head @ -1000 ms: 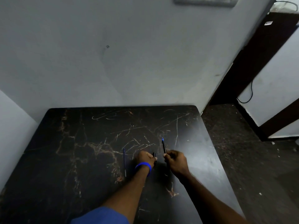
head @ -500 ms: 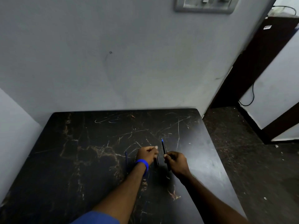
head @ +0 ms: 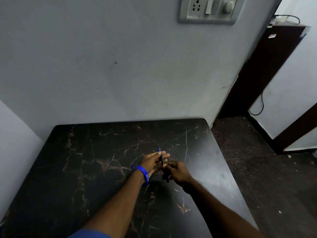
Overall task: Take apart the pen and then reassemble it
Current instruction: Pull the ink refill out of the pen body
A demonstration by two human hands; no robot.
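While right hand (head: 178,172) grips pen barrel (head: 162,160) above surface (head: 85,169), left hand (head: 152,161), apart half second ago, now meets barrel, fingers (head: 163,154) extended, loosely closing; probably fitting part back, reassembly underway.

Scratched black table (head: 85,169), wall switchboard (head: 208,9), dark door (head: 267,71)
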